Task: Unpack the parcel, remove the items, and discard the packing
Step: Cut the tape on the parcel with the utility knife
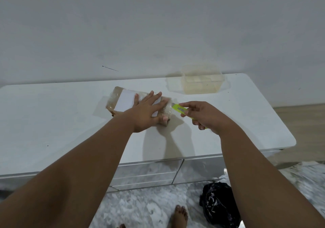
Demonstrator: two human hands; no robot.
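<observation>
A brown parcel wrapped in clear tape, with a white label on top, lies flat on the white cabinet top. My left hand presses down on its right half with fingers spread and the thumb over the near right corner. My right hand grips a yellow-green utility knife, whose tip touches the parcel's right end. The blade itself is too small to make out.
A clear plastic container stands at the back right of the cabinet top. On the marbled floor below lies a black plastic bag, near my bare foot. The cabinet front has drawers. A wooden floor shows at the right.
</observation>
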